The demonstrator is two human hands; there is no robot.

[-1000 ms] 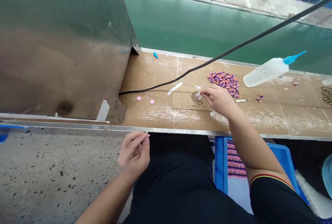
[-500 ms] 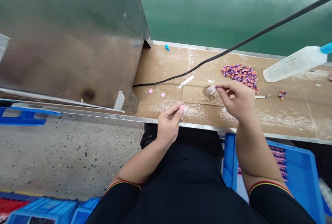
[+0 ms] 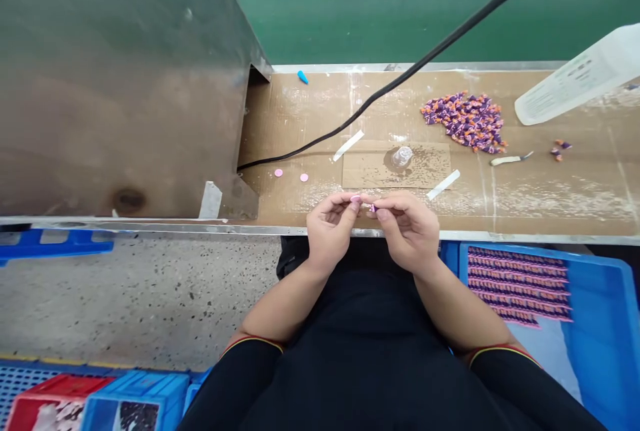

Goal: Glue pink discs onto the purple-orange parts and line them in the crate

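Note:
My left hand [image 3: 331, 226] is closed in a pinch on a small pink disc [image 3: 355, 198] above the bench's front edge. Close beside it, my right hand [image 3: 407, 228] pinches a small purple piece [image 3: 373, 208], its end toward the disc; I cannot tell whether the two touch. Beyond my hands, a small clear cup [image 3: 401, 156] with whitish contents stands on a wet-spotted cardboard piece [image 3: 365, 168]. Two more pink discs, one [image 3: 279, 172] and another [image 3: 304, 178], lie to the left. A heap of purple and orange pieces [image 3: 467, 121] lies at the back right.
A large metal box [image 3: 125, 84] stands at the left, with a black cable [image 3: 383, 91] crossing the bench. A white bottle [image 3: 575, 78] is at the right. Below the bench, a blue tray [image 3: 600, 311] holds rows of purple-pink pieces [image 3: 517, 284]. A white-handled tool [image 3: 506, 160] lies near the heap.
My right hand has moved from the clear cup toward my left hand with the purple piece. My left hand still holds the pink disc. The camera view has shifted.

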